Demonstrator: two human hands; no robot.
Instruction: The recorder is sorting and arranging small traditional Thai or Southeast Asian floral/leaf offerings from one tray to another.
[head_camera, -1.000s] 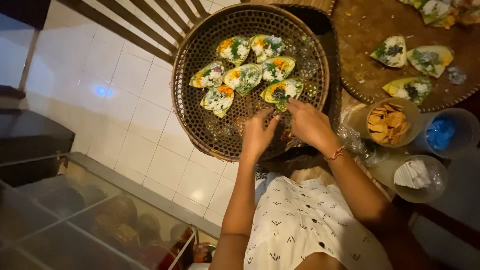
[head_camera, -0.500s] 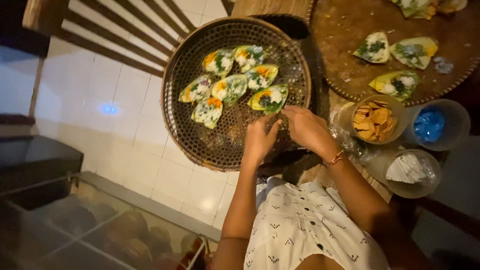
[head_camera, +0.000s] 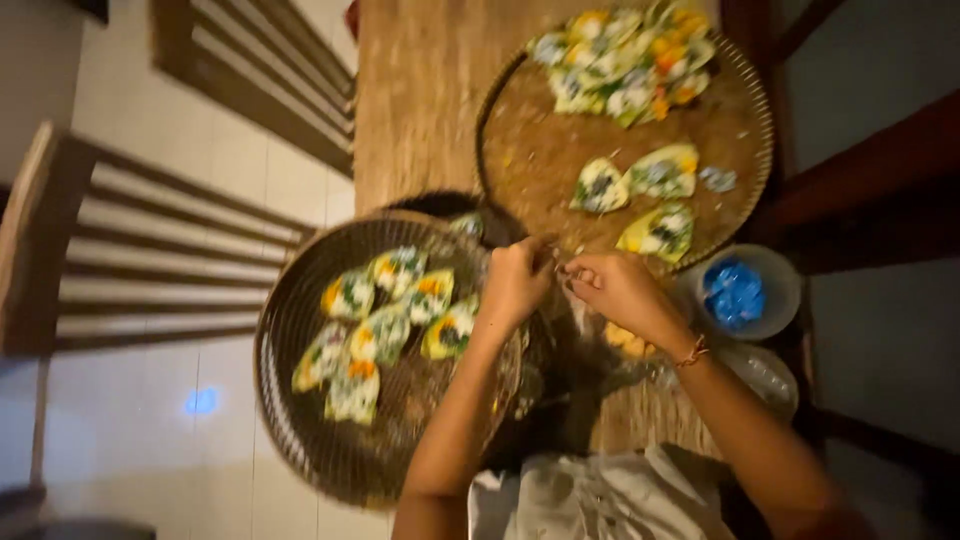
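Meeting between the dark woven basket (head_camera: 300, 440) and the round flat tray (head_camera: 540, 150), my left hand (head_camera: 515, 280) and right hand (head_camera: 618, 290) blur, so whether my fingers pinch anything I cannot tell.

Dark brown openwork weave is shown on the round woven tray (head_camera: 300, 440); its leaf offerings (head_camera: 385, 330) are dotted in yellow-green, white, orange and dark green. A warmer, closed brown weave is seen on the flat basket tray (head_camera: 530, 150), where the same colours are heaped. Bright blue is held in the clear cup (head_camera: 735, 292). A reddish-orange bracelet (head_camera: 693, 351) is worn. Pale white tiles (head_camera: 140, 420) are crossed by brown slats (head_camera: 150, 250).
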